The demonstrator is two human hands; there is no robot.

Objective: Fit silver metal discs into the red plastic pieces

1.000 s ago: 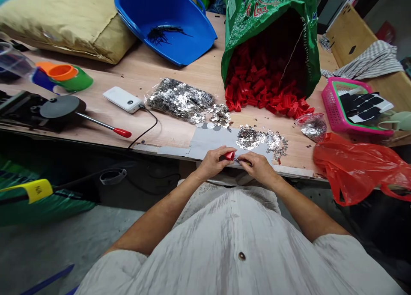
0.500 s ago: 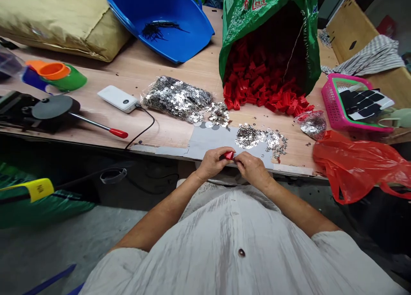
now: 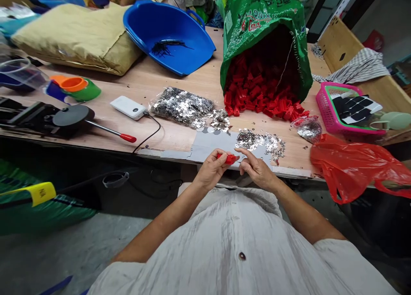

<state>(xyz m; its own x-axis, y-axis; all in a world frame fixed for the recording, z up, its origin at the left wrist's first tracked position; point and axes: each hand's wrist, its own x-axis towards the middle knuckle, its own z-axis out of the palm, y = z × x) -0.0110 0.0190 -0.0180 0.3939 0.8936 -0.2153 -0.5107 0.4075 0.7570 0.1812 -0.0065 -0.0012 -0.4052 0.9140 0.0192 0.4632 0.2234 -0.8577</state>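
My left hand (image 3: 211, 170) is closed on a small red plastic part (image 3: 230, 159), held over the table's front edge. To its right, my right hand (image 3: 257, 170) has its index finger stretched out and its other fingers loosely curled; I see nothing in it. That fingertip is close to the red part's right end. Just beyond my hands, a heap of small shiny metal pieces (image 3: 248, 138) lies on a grey sheet (image 3: 205, 146). Many similar red parts (image 3: 253, 91) spill from a green woven sack (image 3: 236, 40) behind the heap.
Left of the sheet are a clear bag of metal pieces (image 3: 181, 106), a white power bank (image 3: 128, 107) with a cable and a red-tipped lever (image 3: 127, 137). A blue scoop-shaped basin (image 3: 180, 59) stands behind. A red plastic bag (image 3: 353, 162) and pink basket (image 3: 327, 108) are at right.
My right hand has come away from the red part, and its index finger has straightened. The left hand still holds the part, now turned more sideways. The camera view has tilted up slightly.
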